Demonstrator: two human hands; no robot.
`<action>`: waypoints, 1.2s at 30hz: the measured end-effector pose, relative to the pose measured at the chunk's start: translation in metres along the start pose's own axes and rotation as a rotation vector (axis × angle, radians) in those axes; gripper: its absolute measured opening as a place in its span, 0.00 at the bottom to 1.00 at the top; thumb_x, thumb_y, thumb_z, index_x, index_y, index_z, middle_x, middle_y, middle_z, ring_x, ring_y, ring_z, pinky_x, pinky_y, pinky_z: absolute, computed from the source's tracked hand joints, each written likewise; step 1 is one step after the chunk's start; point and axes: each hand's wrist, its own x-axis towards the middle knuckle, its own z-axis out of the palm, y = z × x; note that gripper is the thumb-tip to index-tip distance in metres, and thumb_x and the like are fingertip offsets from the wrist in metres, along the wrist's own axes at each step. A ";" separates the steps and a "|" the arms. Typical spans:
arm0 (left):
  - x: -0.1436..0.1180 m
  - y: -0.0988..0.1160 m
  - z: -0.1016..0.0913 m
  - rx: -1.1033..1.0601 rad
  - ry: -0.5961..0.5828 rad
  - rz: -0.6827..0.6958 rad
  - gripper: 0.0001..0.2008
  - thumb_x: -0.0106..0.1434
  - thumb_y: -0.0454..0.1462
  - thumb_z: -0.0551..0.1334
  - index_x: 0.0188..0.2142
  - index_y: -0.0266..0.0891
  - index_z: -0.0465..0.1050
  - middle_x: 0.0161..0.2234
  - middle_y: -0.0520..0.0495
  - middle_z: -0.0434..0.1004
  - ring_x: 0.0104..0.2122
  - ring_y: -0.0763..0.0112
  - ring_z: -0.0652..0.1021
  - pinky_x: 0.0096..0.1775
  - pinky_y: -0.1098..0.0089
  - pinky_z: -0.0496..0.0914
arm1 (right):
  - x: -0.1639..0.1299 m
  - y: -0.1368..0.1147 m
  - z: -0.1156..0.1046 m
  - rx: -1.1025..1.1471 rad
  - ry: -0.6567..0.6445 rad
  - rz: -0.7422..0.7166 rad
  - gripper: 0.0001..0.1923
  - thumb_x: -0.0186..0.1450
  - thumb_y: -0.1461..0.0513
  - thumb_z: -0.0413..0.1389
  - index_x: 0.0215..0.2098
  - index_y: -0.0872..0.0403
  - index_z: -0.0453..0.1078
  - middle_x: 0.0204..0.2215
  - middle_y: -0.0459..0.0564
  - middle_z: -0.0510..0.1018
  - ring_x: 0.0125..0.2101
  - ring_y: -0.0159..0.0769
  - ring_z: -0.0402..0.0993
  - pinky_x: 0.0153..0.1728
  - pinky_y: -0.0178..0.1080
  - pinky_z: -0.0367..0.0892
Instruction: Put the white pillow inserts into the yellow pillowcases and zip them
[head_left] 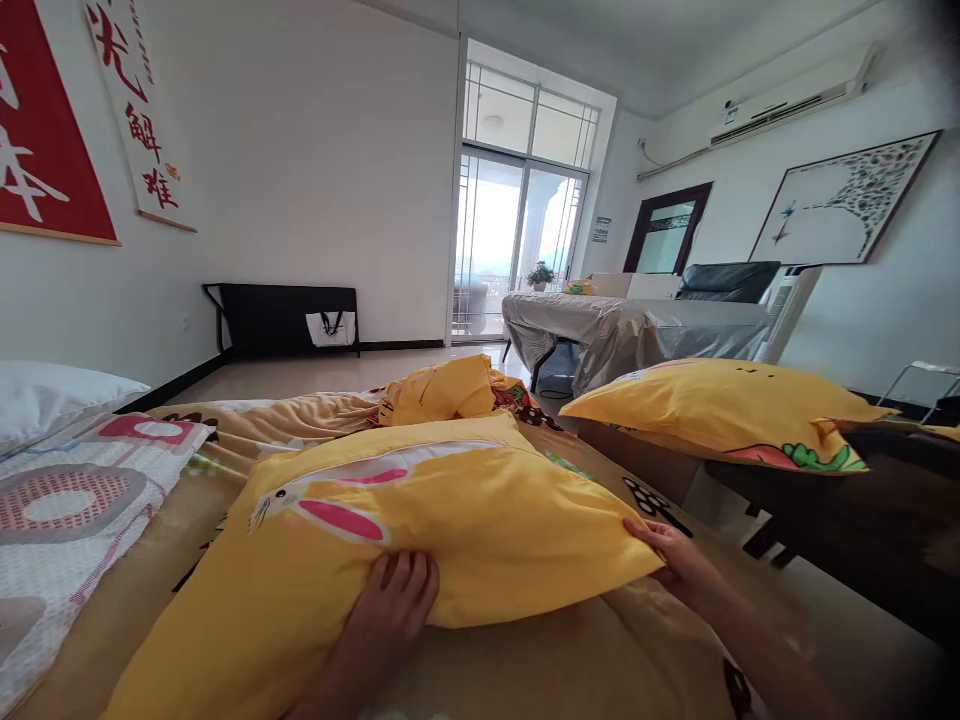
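Yellow pillow [420, 540] flat on bed [600, 670], long axis left-right, left hand [394, 600] fingers gripping near edge, right hand [675, 560] fingers pinching right corner

Yellow pillow [465, 520], pink-eared white rabbit print; tan sheet [585, 660].

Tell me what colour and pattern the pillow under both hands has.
The pillow is yellow with a white rabbit that has pink ears, seen in the head view.

My left hand [394, 590] lies palm down with the fingers [409, 572] curled over an edge, forearm running back toward me. My right hand [671, 555] reaches out further right, fingers pinched together, its forearm stretching bare to the lower right.
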 end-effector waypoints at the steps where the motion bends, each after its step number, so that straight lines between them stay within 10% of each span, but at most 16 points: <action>1: 0.000 -0.005 -0.002 0.004 -0.002 0.009 0.13 0.63 0.32 0.54 0.45 0.38 0.72 0.39 0.42 0.76 0.38 0.60 0.73 0.44 0.56 0.65 | 0.002 0.000 -0.001 -0.002 0.005 -0.005 0.23 0.46 0.45 0.65 0.28 0.55 0.72 0.22 0.52 0.77 0.20 0.36 0.71 0.18 0.36 0.66; 15: -0.027 0.023 -0.019 -0.151 -0.145 0.058 0.08 0.54 0.31 0.59 0.35 0.36 0.73 0.30 0.45 0.76 0.30 0.62 0.74 0.36 0.61 0.67 | 0.003 0.026 -0.013 -0.296 -0.025 0.016 0.16 0.44 0.54 0.63 0.28 0.54 0.74 0.26 0.52 0.79 0.29 0.45 0.76 0.29 0.39 0.69; 21: -0.033 0.024 -0.018 -0.175 -0.188 0.069 0.06 0.58 0.32 0.58 0.35 0.37 0.73 0.28 0.45 0.76 0.29 0.63 0.73 0.38 0.62 0.65 | 0.010 0.026 -0.013 -0.844 0.096 -0.173 0.08 0.47 0.64 0.55 0.27 0.55 0.71 0.28 0.54 0.79 0.33 0.48 0.76 0.34 0.43 0.67; 25: -0.035 0.032 -0.012 -0.221 -0.238 0.141 0.05 0.59 0.33 0.58 0.33 0.36 0.73 0.27 0.45 0.77 0.27 0.64 0.74 0.37 0.63 0.65 | -0.010 0.011 0.022 -1.273 0.400 -0.440 0.17 0.54 0.67 0.53 0.43 0.56 0.72 0.42 0.61 0.77 0.45 0.57 0.72 0.46 0.56 0.61; 28: -0.037 0.038 -0.009 -0.246 -0.333 0.170 0.07 0.60 0.32 0.57 0.36 0.34 0.74 0.29 0.43 0.78 0.29 0.63 0.74 0.39 0.62 0.64 | -0.032 -0.009 0.077 -1.278 0.443 -0.928 0.25 0.66 0.59 0.49 0.60 0.55 0.60 0.57 0.61 0.68 0.55 0.50 0.66 0.53 0.51 0.57; 31: -0.041 0.037 -0.008 -0.259 -0.401 0.202 0.08 0.61 0.32 0.57 0.38 0.33 0.73 0.30 0.41 0.78 0.30 0.62 0.75 0.40 0.61 0.64 | -0.036 -0.020 0.130 -1.318 0.120 -1.265 0.32 0.69 0.55 0.46 0.69 0.52 0.44 0.64 0.55 0.58 0.64 0.42 0.52 0.59 0.45 0.52; 36: -0.049 0.027 -0.008 -0.243 -0.414 0.200 0.08 0.64 0.35 0.56 0.33 0.35 0.73 0.28 0.42 0.77 0.29 0.61 0.74 0.39 0.62 0.64 | 0.003 0.000 0.144 -1.264 -0.049 -1.146 0.33 0.71 0.53 0.42 0.70 0.46 0.33 0.67 0.51 0.49 0.66 0.40 0.44 0.61 0.50 0.50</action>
